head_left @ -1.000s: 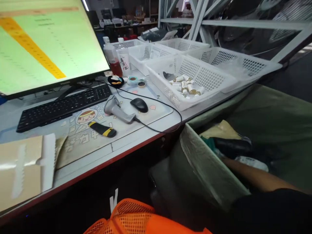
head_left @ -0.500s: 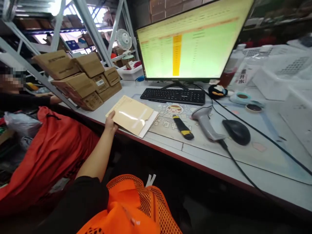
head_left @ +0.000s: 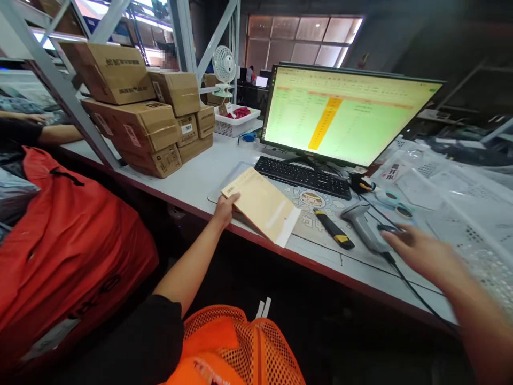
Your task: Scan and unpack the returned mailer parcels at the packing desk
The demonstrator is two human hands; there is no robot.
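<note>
My left hand (head_left: 226, 210) grips the near left corner of a tan paper mailer envelope (head_left: 260, 206), thumb on top. The envelope is tilted over the desk's front edge, with a white strip along its right end. My right hand (head_left: 425, 254), a little blurred, hovers at the black mouse (head_left: 387, 228), covering part of it. Its thumb and fingers look apart and hold nothing I can see; whether they touch the mouse I cannot tell. Just left of them lies a grey barcode scanner (head_left: 364, 227) with its cable. A black-and-yellow box cutter (head_left: 333, 229) rests beside the scanner.
A black keyboard (head_left: 302, 176) lies below a lit monitor (head_left: 344, 115). Brown cartons (head_left: 132, 125) are stacked at the left by a metal frame. White plastic baskets (head_left: 452, 198) stand at right. A red bag (head_left: 80, 251) bulges beside the desk; another person's arm (head_left: 60, 133) shows behind.
My right hand has come into view from the right and reached the mouse. The left hand still holds the envelope, now turned more steeply. The camera view has swung left.
</note>
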